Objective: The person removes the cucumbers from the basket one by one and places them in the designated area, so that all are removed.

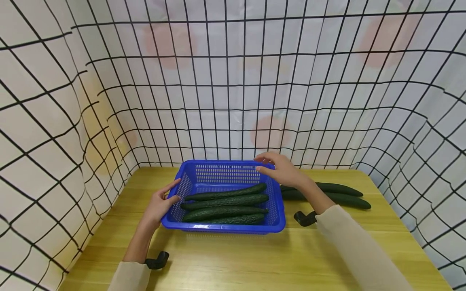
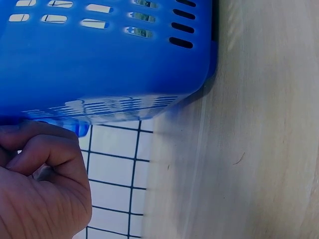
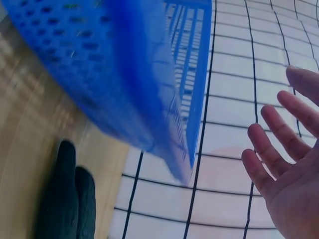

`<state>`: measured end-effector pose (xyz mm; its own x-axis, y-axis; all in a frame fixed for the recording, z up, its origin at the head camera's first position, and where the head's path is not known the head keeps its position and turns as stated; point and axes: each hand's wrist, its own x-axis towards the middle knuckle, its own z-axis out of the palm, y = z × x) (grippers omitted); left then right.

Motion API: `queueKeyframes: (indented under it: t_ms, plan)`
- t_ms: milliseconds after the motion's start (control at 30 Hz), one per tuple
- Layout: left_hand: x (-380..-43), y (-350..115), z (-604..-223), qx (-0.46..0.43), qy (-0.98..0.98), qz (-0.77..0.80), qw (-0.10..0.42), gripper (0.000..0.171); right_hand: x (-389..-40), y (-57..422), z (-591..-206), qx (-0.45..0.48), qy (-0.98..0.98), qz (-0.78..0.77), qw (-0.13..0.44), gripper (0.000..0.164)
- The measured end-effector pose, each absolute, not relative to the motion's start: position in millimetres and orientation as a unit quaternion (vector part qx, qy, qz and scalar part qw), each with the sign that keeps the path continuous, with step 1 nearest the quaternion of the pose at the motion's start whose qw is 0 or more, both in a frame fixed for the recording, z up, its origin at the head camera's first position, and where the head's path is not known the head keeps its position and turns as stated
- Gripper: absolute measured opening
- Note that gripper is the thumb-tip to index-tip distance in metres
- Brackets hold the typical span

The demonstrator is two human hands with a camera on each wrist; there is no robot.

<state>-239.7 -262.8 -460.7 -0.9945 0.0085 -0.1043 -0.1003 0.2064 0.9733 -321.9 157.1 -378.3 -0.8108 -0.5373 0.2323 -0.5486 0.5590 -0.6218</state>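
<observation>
A blue plastic basket [image 1: 223, 227] with slotted walls stands on the table, and several dark green cucumbers [image 1: 225, 201] lie side by side in it. At the basket's left rim, my left hand [image 1: 162, 205] holds on with thumb and fingers; in the left wrist view its fingers [image 2: 47, 149] are bent against the rim. My right hand [image 1: 282, 169] hovers over the back right corner, empty, with its fingers spread in the right wrist view. Two more cucumbers [image 1: 346, 199] lie on the table right of the basket, partly hidden behind the right forearm.
A wooden-topped table [image 1: 233, 262] carries everything. Black wire grid panels [image 1: 244, 97] rise at the back and both sides, with pale patterned cloth behind them. A black wrist mount [image 1: 305, 218] sticks out by the right sleeve, another [image 1: 157, 260] by the left.
</observation>
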Motion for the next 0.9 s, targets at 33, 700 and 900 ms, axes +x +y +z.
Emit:
queueKeyframes:
  t_ms: [33,700,900]
  plan:
    - [-239.8,-262.8,-460.8,-0.030,0.777,0.628,0.043,0.064,-322.3,153.8,-378.0,0.309,-0.883,0.353,0.005,0.043]
    - [-241.3,-260.2,-458.4,-0.028,0.776,0.629,0.043,0.065,-333.5,98.2,-387.1,0.337,-0.870,0.358,-0.044,0.046]
    - [-240.6,-262.9,-461.1,-0.032,0.776,0.628,0.042,0.065,-336.1,85.2,-398.7,0.338,-0.869,0.358,-0.061,0.045]
